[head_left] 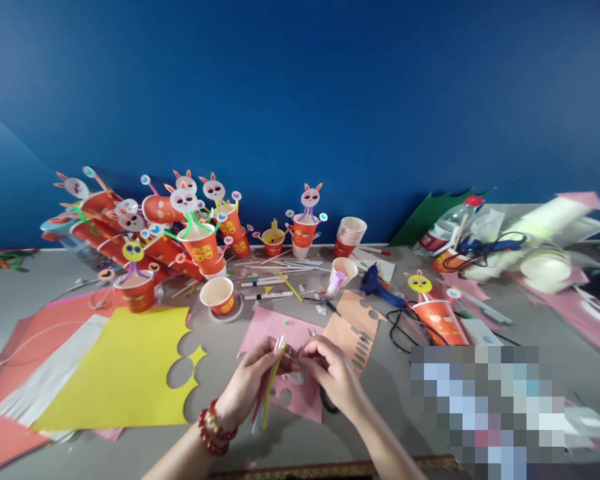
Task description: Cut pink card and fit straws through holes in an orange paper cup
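My left hand (260, 367), with a red bead bracelet (215, 427) at the wrist, is closed around a small bundle of straws (271, 387) in yellow, white and pinkish purple. Close beside it, my right hand (333, 367) has its fingers pinched together near the straws; what lies between them is too small and blurred to name. Both hands are over a pink paper sheet (260, 330) with round cut-outs. Right of that lies a peach paper sheet (347, 327) with cut edges. Something pale, partly hidden, shows below the fingers.
Decorated orange paper cups (200, 247) with rabbit faces crowd the back left. A yellow sheet (115, 373) covers the left side. A blue glue gun (380, 288) with a black cord lies right of centre, near a stack of cups (350, 235) and a bottle (445, 223).
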`<state>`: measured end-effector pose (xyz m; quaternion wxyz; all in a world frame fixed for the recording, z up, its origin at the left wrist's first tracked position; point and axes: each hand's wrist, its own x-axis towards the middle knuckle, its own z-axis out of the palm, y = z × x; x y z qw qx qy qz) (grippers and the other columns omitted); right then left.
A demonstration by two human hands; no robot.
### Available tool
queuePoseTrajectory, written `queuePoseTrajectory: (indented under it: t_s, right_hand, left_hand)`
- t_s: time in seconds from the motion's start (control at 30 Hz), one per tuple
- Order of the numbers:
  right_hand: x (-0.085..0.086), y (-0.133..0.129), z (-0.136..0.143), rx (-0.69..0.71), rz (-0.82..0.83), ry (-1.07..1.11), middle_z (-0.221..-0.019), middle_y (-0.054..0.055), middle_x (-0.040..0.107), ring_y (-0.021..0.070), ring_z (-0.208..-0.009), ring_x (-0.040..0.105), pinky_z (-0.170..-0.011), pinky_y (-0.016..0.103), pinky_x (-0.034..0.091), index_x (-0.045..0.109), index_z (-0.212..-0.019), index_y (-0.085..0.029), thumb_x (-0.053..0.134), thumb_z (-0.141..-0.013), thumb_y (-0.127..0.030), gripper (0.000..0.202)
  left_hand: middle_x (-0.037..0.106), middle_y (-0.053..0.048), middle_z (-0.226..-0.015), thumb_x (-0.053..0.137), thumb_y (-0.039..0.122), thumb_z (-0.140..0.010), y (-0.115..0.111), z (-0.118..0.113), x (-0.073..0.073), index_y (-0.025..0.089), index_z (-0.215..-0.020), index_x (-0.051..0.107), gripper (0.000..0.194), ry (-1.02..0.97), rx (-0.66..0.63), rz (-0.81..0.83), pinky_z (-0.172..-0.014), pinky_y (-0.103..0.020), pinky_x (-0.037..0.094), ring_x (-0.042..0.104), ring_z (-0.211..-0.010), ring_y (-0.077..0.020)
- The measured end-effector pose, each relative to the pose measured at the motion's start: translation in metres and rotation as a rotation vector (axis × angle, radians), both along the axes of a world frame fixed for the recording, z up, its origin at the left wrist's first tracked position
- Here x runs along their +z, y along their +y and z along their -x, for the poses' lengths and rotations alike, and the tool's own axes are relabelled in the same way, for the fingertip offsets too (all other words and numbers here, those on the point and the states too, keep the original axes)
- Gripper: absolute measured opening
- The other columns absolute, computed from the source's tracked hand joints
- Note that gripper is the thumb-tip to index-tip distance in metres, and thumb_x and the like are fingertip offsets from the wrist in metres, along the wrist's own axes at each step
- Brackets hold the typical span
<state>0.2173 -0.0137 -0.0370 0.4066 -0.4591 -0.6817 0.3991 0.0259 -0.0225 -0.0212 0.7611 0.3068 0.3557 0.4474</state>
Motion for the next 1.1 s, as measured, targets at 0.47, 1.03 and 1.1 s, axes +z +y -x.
queuePoseTrajectory:
  t_s: [0.47,1.03,1.1]
  right_hand:
    - [0.005,-0.001,0.009,-0.054,-0.058,0.097,-0.088,0.004,0.061,0.0188,-0.084,0.061,-0.076,0.027,0.049,0.058,-0.087,-0.020,0.053,-0.097,-0.027,0.013]
    - [0.009,-0.003,0.004,0.119,0.479,0.507,-0.091,0.004,0.067,0.0189,-0.083,0.065,-0.073,0.030,0.050,0.055,-0.106,-0.021,0.067,-0.083,-0.028,0.027]
    - [0.014,0.004,-0.004,0.078,0.354,0.379,-0.093,0.004,0.066,0.0202,-0.086,0.065,-0.074,0.030,0.051,0.054,-0.109,-0.022,0.065,-0.083,-0.028,0.029]
  left_hand:
    - [0.069,-0.009,-0.100,0.060,0.034,-0.093,-0.003,0.000,0.003,0.015,-0.094,0.067,0.020,0.061,0.113,-0.260,-0.094,-0.036,0.046,0.064,-0.096,-0.0234]
    - [0.061,-0.008,-0.093,0.060,0.034,-0.092,-0.006,0.001,0.012,0.016,-0.088,0.063,0.019,0.015,0.011,-0.430,-0.078,-0.033,0.048,0.059,-0.081,-0.0191]
    - [0.059,-0.006,-0.095,0.063,0.033,-0.091,-0.004,0.001,0.008,0.016,-0.089,0.064,0.017,0.006,0.065,-0.363,-0.079,-0.031,0.048,0.058,-0.082,-0.0174]
